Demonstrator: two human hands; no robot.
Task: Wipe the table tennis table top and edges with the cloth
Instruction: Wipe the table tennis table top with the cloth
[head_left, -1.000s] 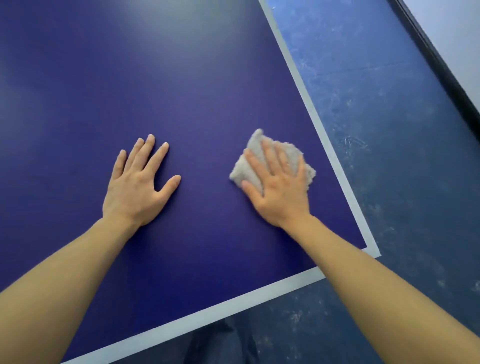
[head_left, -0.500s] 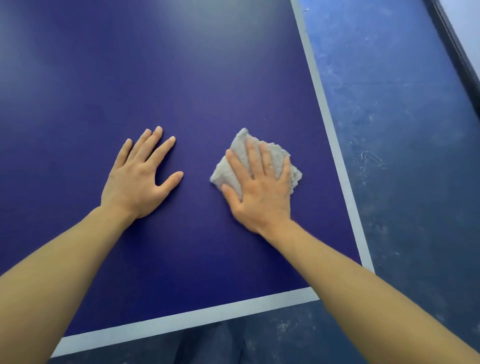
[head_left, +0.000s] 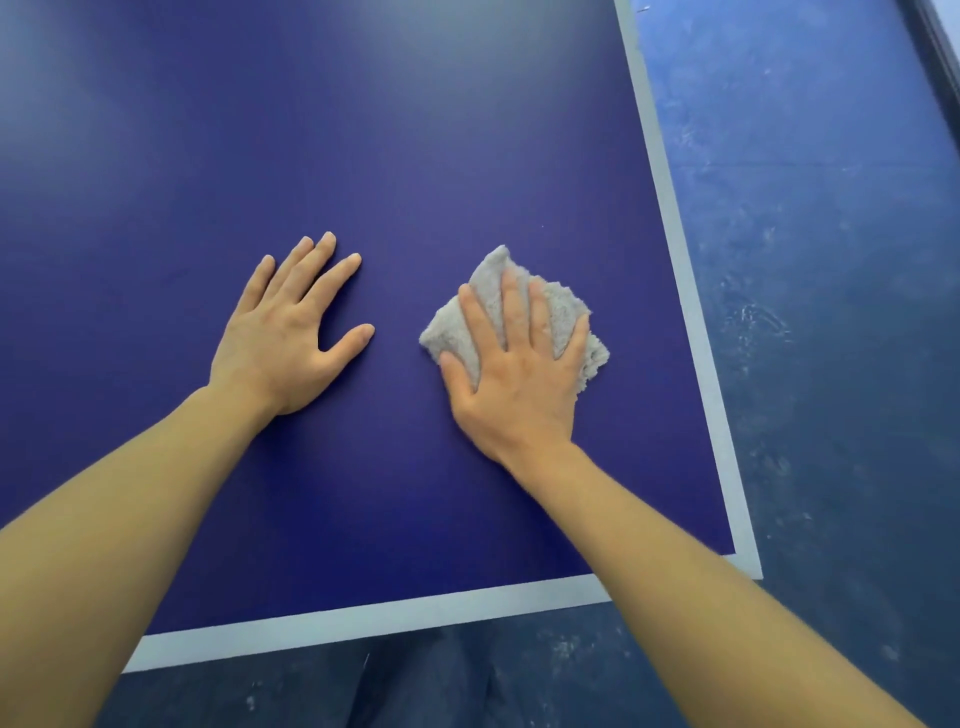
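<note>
A dark blue table tennis table (head_left: 363, 130) with a pale border line fills most of the view; its near right corner sits at lower right. A folded grey cloth (head_left: 563, 312) lies flat on the top, inside the right side line. My right hand (head_left: 519, 374) presses on the cloth with straight, spread fingers and covers its near half. My left hand (head_left: 285, 338) rests flat on the bare surface to the left of the cloth, fingers straight, holding nothing.
The table's near edge line (head_left: 363, 618) runs across the bottom and the right edge line (head_left: 675, 234) runs up the right side. Scuffed blue floor (head_left: 831, 312) lies beyond both edges. A dark wall base (head_left: 940, 47) crosses the top right corner.
My right hand has slid the cloth leftward, farther from the right side line and closer to my left hand. The left hand has stayed flat in place. The view has shifted.
</note>
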